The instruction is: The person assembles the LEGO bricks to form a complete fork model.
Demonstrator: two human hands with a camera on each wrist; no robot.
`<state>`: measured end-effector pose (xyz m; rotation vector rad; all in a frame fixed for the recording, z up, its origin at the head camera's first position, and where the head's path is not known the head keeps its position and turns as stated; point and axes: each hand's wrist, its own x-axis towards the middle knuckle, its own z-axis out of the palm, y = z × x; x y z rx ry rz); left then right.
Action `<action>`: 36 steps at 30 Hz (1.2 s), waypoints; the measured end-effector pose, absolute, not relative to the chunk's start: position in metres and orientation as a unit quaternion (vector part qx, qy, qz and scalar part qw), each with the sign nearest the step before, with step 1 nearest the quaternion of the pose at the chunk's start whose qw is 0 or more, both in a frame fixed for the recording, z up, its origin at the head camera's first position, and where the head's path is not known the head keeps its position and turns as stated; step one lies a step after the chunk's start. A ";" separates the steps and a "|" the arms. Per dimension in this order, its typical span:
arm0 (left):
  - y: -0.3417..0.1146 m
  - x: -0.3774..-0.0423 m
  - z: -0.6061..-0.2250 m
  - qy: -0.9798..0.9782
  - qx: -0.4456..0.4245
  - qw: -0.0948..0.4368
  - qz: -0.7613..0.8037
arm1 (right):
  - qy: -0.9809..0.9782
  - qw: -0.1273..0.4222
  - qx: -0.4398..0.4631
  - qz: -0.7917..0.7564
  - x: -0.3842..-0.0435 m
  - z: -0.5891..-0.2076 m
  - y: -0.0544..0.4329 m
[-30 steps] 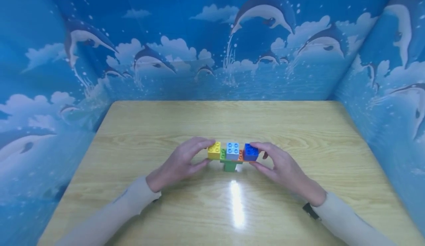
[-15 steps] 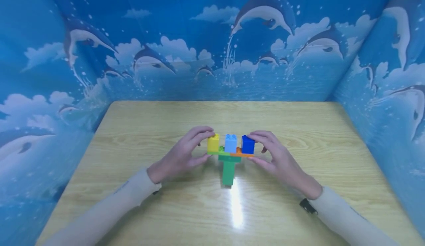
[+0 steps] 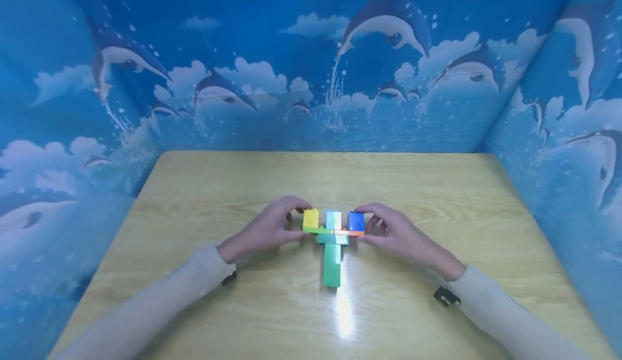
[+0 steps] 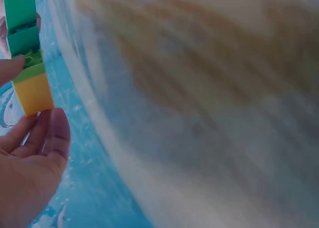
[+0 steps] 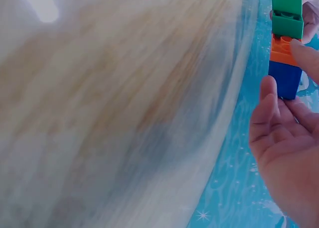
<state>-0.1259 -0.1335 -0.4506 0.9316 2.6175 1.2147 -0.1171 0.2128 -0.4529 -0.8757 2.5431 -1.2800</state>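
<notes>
A T-shaped toy block build is held between both hands in the middle of the head view. A yellow block (image 3: 311,219), a light blue block (image 3: 333,219) and a dark blue block (image 3: 356,221) line its top. Under them run a light green plate (image 3: 315,231) and an orange plate (image 3: 357,233), with a green stem (image 3: 332,265) pointing toward me. My left hand (image 3: 269,228) pinches the yellow end, thumb by the light green plate (image 4: 30,72). The right hand (image 3: 405,236) pinches the dark blue end, thumb at the orange plate (image 5: 283,53).
The wooden table (image 3: 233,182) lies under both hands, with a bright light reflection in front of the stem. Walls with a dolphin print (image 3: 272,117) stand at the back and both sides.
The build has tilted so that the stem, mostly hidden before, shows its full length toward me. Both hands keep their grip; the right hand has shifted slightly left.
</notes>
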 end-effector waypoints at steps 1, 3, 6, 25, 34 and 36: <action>-0.133 -0.126 -0.452 0.865 0.291 0.069 0.403 | 0.853 0.094 -0.289 -0.425 -0.118 -0.454 0.213; -0.131 -0.126 -0.456 0.871 0.266 0.087 0.404 | 0.858 0.113 -0.283 -0.414 -0.120 -0.456 0.213; -0.129 -0.127 -0.461 0.875 0.244 0.100 0.406 | 0.864 0.130 -0.279 -0.399 -0.122 -0.457 0.213; -0.128 -0.130 -0.469 0.878 0.238 0.139 0.391 | 0.857 0.168 -0.282 -0.398 -0.130 -0.461 0.213; -0.130 -0.123 -0.459 0.911 0.261 0.122 0.294 | 0.872 0.164 -0.288 -0.361 -0.126 -0.458 0.215; -0.137 -0.119 -0.453 0.926 0.274 0.091 0.245 | 0.885 0.149 -0.297 -0.325 -0.122 -0.455 0.217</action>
